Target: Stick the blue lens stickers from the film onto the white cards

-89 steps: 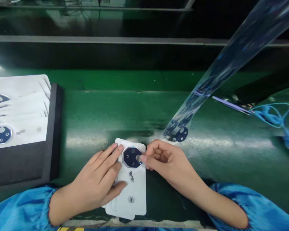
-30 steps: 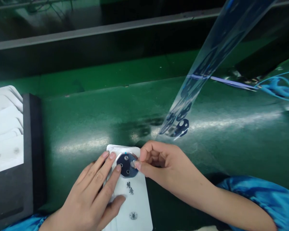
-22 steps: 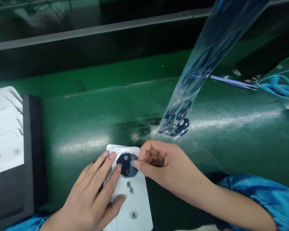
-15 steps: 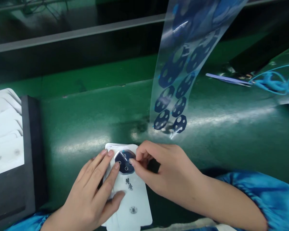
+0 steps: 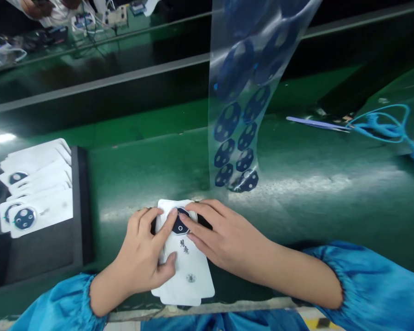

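A white phone back cover [image 5: 188,271] lies on the green bench in front of me, on top of other white covers. A dark octagonal camera-lens piece [image 5: 179,225] sits near its top end. My left hand [image 5: 143,253] lies flat on the cover's left side, with one fingertip on the lens piece. My right hand [image 5: 221,239] rests flat with its fingers spread, the fingertips pressing the lens piece and the cover's right side. Neither hand grips anything.
A clear film strip [image 5: 239,119] carrying several dark blue octagonal stickers hangs down to the bench just behind my hands. A black tray [image 5: 79,207] at the left holds several white covers [image 5: 37,193]. Tweezers [image 5: 313,123] and a blue coiled cord [image 5: 382,126] lie at the right.
My right hand went from a pinch at the lens piece to flat fingers pressing on it. The film strip swung left and hangs more upright. The view tilted, showing more of the tray.
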### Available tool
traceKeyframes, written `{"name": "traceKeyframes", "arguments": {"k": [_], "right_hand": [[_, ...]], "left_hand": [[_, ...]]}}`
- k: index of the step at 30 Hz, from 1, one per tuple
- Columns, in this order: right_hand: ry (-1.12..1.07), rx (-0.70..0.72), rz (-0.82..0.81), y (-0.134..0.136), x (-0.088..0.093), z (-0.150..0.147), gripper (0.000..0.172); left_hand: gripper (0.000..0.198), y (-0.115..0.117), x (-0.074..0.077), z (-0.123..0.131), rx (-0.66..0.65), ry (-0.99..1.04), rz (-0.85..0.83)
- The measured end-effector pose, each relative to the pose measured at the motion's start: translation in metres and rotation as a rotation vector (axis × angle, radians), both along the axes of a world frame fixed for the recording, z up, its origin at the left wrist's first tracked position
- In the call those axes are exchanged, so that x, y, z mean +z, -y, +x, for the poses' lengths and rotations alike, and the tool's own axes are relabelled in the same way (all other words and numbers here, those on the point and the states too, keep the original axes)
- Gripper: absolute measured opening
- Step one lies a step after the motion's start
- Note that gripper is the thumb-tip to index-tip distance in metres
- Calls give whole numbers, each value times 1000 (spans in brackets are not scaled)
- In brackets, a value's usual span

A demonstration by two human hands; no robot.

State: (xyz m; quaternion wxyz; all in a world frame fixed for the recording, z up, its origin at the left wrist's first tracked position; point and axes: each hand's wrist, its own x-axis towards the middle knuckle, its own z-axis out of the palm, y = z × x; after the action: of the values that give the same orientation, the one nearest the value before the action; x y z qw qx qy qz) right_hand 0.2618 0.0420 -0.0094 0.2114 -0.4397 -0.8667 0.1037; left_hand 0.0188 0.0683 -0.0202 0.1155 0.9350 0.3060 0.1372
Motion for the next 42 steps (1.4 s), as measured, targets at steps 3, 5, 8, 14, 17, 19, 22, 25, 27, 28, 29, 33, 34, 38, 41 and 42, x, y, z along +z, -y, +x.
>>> {"name": "traceKeyframes", "arguments": {"k": [3, 5, 8, 14, 17, 19, 22, 25, 27, 28, 29, 33, 34, 38, 41, 42], "right_hand": [[4, -1, 8, 9, -9, -2, 35], [-60, -12, -6, 16, -14, -1, 42], [-183, -28, -15, 23, -23, 1, 58], [-382, -57, 6, 16, -42, 0, 44], [-441, -47, 38, 14, -43, 1, 36], [-477, -21, 50, 16, -40, 2, 33], [-531, -58, 22, 19, -35, 3, 31], [-581, -95, 0, 21, -30, 3, 31], [-612, -81, 20, 21, -27, 4, 30], [-623, -80, 30, 20, -25, 4, 30], [-631, -86, 35, 20, -24, 4, 30], [-657, -127, 22, 20, -17, 5, 32], [-667, -130, 19, 20, -15, 5, 32], [-699, -168, 25, 20, -8, 6, 32], [-723, -238, 79, 18, -1, 10, 33], [-728, -260, 109, 16, 3, 12, 33]], "left_hand": [[74, -2, -1, -2, 23, -17, -3], [69, 4, 6, -2, 73, -28, -10], [66, 34, 22, 8, 317, 25, 30], [86, 112, 0, 68, 733, 35, -111], [87, 126, -21, 90, 867, 99, -138], [75, 128, -24, 96, 918, 151, -181], [64, 127, -14, 94, 932, 258, -284], [57, 124, -1, 88, 947, 382, -331], [57, 122, 5, 84, 979, 443, -332], [58, 121, 7, 82, 1003, 463, -329], [59, 120, 8, 81, 1022, 476, -326], [59, 117, 9, 73, 1015, 503, -303], [58, 116, 9, 71, 1001, 507, -295], [51, 112, 12, 66, 993, 580, -244], [47, 110, 21, 64, 949, 885, -399], [48, 110, 25, 63, 911, 1026, -513]]}}
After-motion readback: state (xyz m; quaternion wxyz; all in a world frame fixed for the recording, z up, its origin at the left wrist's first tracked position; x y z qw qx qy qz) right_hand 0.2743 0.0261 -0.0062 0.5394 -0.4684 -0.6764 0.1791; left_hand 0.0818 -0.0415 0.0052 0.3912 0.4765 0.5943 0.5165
